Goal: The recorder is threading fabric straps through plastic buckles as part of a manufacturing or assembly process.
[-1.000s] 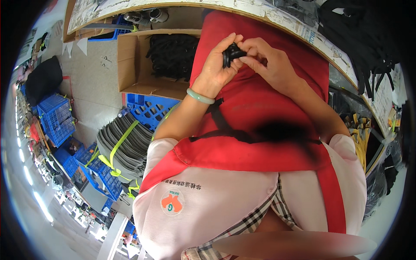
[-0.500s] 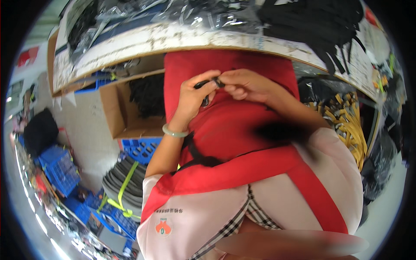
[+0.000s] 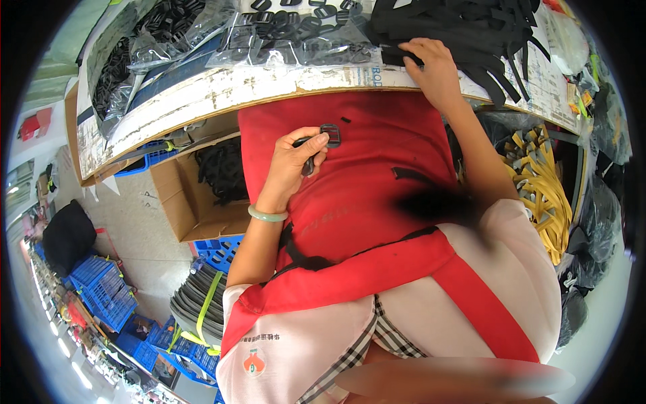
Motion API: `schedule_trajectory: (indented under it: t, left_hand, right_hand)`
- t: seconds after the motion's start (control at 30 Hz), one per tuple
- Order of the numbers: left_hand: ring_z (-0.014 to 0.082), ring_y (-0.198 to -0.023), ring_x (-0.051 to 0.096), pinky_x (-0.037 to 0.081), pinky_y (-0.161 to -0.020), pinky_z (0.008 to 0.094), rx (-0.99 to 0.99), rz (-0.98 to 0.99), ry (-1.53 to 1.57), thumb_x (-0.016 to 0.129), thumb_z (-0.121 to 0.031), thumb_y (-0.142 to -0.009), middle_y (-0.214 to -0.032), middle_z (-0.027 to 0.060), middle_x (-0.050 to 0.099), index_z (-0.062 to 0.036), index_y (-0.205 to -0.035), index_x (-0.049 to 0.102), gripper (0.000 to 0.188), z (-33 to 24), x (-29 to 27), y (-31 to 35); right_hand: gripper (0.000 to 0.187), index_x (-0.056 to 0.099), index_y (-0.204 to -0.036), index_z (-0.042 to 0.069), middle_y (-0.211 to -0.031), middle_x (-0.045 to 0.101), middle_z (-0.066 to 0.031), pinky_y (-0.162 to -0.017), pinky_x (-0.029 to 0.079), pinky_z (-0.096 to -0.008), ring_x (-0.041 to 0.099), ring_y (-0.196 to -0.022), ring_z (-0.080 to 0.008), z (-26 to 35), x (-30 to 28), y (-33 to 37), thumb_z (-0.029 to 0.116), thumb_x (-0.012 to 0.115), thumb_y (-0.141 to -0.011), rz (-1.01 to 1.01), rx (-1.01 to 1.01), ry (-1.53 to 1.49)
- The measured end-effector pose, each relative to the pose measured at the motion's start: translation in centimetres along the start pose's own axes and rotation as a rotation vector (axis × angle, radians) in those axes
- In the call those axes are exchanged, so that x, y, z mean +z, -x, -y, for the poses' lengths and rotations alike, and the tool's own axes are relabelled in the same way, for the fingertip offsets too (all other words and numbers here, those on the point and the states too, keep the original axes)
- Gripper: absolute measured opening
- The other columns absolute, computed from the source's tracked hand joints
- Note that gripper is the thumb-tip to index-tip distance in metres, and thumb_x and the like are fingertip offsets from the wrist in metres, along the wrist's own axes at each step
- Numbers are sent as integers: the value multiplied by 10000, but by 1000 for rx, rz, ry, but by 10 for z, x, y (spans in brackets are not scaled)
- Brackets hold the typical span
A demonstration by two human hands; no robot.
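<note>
the left hand (image 3: 294, 160) is curled closed, pinching a black buckle (image 3: 331, 135) at its thumb; beyond it, the right hand (image 3: 434, 71), half-curled, touches black straps (image 3: 452, 25) on the counter (image 3: 269, 81), any grip there unclear.

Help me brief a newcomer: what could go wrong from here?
The left hand pinches the black buckle by one side, so it could slip onto the red apron. The black straps at the right hand overlap in a heap; lifting one might drag others along.
</note>
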State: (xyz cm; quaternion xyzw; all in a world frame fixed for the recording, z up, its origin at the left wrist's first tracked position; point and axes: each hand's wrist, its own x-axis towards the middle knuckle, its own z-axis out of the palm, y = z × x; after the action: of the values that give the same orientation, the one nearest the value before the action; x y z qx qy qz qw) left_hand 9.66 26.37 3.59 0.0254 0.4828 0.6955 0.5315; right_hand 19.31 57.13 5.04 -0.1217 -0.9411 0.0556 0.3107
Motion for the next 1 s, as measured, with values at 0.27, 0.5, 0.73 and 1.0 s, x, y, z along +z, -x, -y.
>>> schedule_trajectory:
  t: [0.27,0.5,0.73,1.0]
  left_hand:
    - [60,-544,500,375,-450,198,88,-98,-77,701,-128,-867,-664,38,591,17,-922,672,158,-8,12,7]
    - [42,-538,515,368,-460,181,279,-174,-81,708,-72,-850,-682,19,614,8,-914,686,105,-10,18,7]
    - [13,-535,472,356,-464,167,402,-273,-271,685,-10,-844,-679,-30,591,-7,-881,676,37,-8,23,16]
    - [65,-600,485,388,-515,232,818,-361,-677,721,19,-776,-687,12,558,-9,-820,651,87,0,14,6]
  right_hand:
    - [161,693,-983,93,-911,675,-54,-776,474,-335,616,-874,-243,34,-51,-25,98,662,-826,-159,-89,-144]
    - [170,624,-969,23,-680,597,-20,-475,451,-215,547,-516,-65,148,-85,-6,186,608,-927,796,692,-1121]
    - [190,590,-916,31,-662,615,-53,-420,444,-214,555,-475,-86,142,-35,22,220,595,-938,756,1033,-1468]
    - [170,558,-968,20,-712,614,-72,-458,457,-224,549,-510,-99,161,-22,29,187,583,-949,543,1055,-1607]
